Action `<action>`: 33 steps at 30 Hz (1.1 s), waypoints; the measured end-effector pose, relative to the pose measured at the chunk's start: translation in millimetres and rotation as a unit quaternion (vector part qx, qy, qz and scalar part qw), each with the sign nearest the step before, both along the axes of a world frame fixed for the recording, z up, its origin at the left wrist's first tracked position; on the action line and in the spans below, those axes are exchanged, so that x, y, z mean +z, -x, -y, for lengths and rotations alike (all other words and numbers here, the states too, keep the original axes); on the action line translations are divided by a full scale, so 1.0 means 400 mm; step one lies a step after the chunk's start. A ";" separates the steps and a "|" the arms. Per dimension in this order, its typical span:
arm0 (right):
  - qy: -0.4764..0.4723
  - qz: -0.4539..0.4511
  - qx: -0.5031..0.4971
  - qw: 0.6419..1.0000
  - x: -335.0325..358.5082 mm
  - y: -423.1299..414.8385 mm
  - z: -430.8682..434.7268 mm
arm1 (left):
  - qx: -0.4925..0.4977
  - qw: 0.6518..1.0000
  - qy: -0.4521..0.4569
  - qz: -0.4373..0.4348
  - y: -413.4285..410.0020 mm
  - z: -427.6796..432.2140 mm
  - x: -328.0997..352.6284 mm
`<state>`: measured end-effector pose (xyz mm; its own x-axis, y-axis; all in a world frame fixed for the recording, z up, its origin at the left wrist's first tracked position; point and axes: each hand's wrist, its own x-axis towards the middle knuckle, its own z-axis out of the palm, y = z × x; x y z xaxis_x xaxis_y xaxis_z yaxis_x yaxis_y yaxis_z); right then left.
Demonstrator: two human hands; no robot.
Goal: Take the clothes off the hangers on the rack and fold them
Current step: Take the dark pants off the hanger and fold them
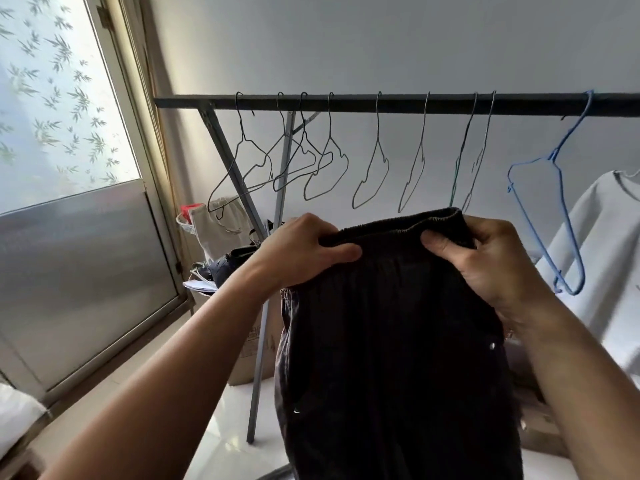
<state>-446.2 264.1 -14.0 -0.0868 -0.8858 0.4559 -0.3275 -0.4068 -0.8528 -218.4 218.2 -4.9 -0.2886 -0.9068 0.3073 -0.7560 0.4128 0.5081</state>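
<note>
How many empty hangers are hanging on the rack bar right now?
9. Eight wire hangers along the bar, left end to past the middle; one blue hanger farther right. The white garment at the right edge may hide another.

**Rack and floor**

The rack's dark bar (398, 103) runs level in front of the wall. Grey legs (258, 375) near its left end stand on the pale, glossy floor (221, 448). Eight bare wire hangers (378, 129) hook over the bar, crowded at the left and looser toward the middle. A blue hanger (569, 133), also bare, hangs to their right. A pale grey garment (606, 230) hangs below the bar at the right edge. A cardboard box (242, 358) sits on the floor beside one leg.
</note>
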 end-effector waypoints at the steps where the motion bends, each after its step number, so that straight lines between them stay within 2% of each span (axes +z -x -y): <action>1: 0.015 -0.023 -0.023 0.999 -0.012 -0.004 0.002 | 0.037 0.999 0.016 0.022 0.010 0.001 -0.002; 3: 0.044 -0.086 -0.079 0.992 -0.040 -0.016 0.005 | 0.083 0.995 0.019 0.049 0.028 0.002 -0.006; 5: 0.067 -0.143 -0.133 0.978 -0.073 -0.029 0.009 | 0.086 0.995 -0.031 0.036 0.040 0.014 -0.015; 7: 0.094 -0.177 -0.167 0.965 -0.101 -0.048 0.007 | 0.068 0.986 -0.138 -0.061 0.046 0.022 -0.027; 9: 0.120 -0.191 -0.174 0.959 -0.125 -0.073 -0.003 | 0.067 0.954 -0.231 -0.179 0.055 0.018 -0.039; 10: 0.127 -0.194 -0.166 0.958 -0.137 -0.087 -0.006 | 0.075 0.940 -0.250 -0.222 0.059 0.013 -0.046; 14: 0.093 -0.183 -0.100 0.973 -0.178 -0.135 -0.015 | 0.098 0.884 -0.276 -0.366 0.080 -0.018 -0.059; 20: 0.019 -0.142 0.004 0.990 -0.182 -0.165 -0.032 | 0.087 0.824 -0.260 -0.496 0.091 -0.045 -0.060; 23: 0.009 -0.108 -0.017 0.994 -0.177 -0.170 -0.023 | 0.052 0.785 -0.256 -0.562 0.088 -0.057 -0.052; 24: 0.004 -0.075 -0.033 0.997 -0.171 -0.168 -0.019 | 0.038 0.785 -0.245 -0.568 0.081 -0.062 -0.053; 25: -0.008 -0.032 -0.042 0.999 -0.162 -0.165 -0.015 | 0.030 0.805 -0.215 -0.552 0.070 -0.065 -0.058; 27: -0.041 0.071 -0.023 0.996 -0.143 -0.147 -0.001 | 0.042 0.889 -0.111 -0.442 0.038 -0.062 -0.076; 28: -0.054 0.114 -0.002 0.992 -0.134 -0.136 0.009 | 0.047 0.921 -0.076 -0.379 0.020 -0.060 -0.086; 29: -0.065 0.142 0.018 0.988 -0.124 -0.126 0.017 | 0.035 0.938 -0.084 -0.333 0.005 -0.058 -0.096; 31: -0.073 0.186 0.067 0.978 -0.100 -0.111 0.029 | -0.024 0.938 -0.164 -0.306 -0.007 -0.053 -0.108; 33: -0.062 0.198 0.104 0.973 -0.072 -0.097 0.034 | -0.062 0.929 -0.195 -0.308 -0.011 -0.045 -0.106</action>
